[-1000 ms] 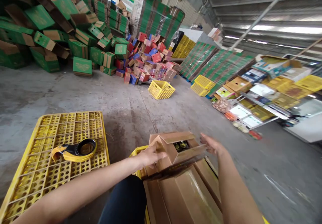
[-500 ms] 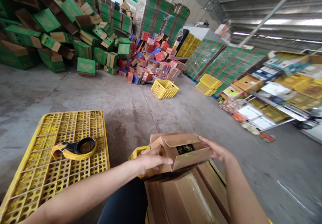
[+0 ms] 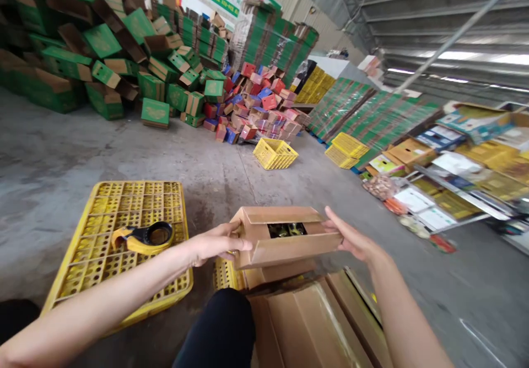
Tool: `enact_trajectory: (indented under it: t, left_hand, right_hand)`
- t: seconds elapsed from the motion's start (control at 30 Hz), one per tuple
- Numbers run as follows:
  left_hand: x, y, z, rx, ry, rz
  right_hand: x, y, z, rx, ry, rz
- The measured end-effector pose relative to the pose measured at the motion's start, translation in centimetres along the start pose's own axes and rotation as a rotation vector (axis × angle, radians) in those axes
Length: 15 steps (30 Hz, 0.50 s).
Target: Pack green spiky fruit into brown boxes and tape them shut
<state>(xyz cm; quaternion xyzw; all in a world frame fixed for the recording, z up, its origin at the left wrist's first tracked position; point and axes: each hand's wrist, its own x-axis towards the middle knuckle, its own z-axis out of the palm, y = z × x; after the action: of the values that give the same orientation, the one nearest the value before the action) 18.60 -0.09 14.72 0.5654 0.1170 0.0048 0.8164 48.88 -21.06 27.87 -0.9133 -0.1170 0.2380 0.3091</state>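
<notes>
Between my two hands is a small brown cardboard box point(image 3: 297, 242), its top flaps partly parted with dark, shiny contents showing in the gap. My left hand point(image 3: 221, 242) grips its left end, thumb on the near side. At the right end, my right hand point(image 3: 347, 234) presses against the box with its thumb raised. Below it, more brown cartons point(image 3: 306, 318) sit in a yellow crate point(image 3: 223, 274). To the left, a yellow and black tape dispenser point(image 3: 144, 237) lies on an upturned yellow plastic crate point(image 3: 124, 274).
A yellow crate point(image 3: 276, 154) stands on the concrete floor ahead. Green cartons point(image 3: 103, 43) and red and blue boxes point(image 3: 256, 103) are heaped behind it. At right, a metal rack point(image 3: 463, 191) holds boxes. My knee point(image 3: 219, 329) is beside the cartons.
The box has been lifted off the cartons, moved left and levelled, with both hands on it. My left hand has shifted to its left end. The view has turned slightly left.
</notes>
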Motion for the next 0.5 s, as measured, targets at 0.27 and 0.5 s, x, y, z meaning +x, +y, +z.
enact_trajectory:
  t: [0.27, 0.5]
  left_hand:
    - [-12.5, 0.8, -8.4, 0.028, 0.167, -0.060]
    - [-22.6, -2.8, -13.2, -0.022, 0.247, -0.152]
  right_hand:
    - [-3.0, -3.9, 11.2, 0.010, -0.267, -0.007]
    - [-7.1, -5.1, 22.1, -0.052, -0.533, -0.040]
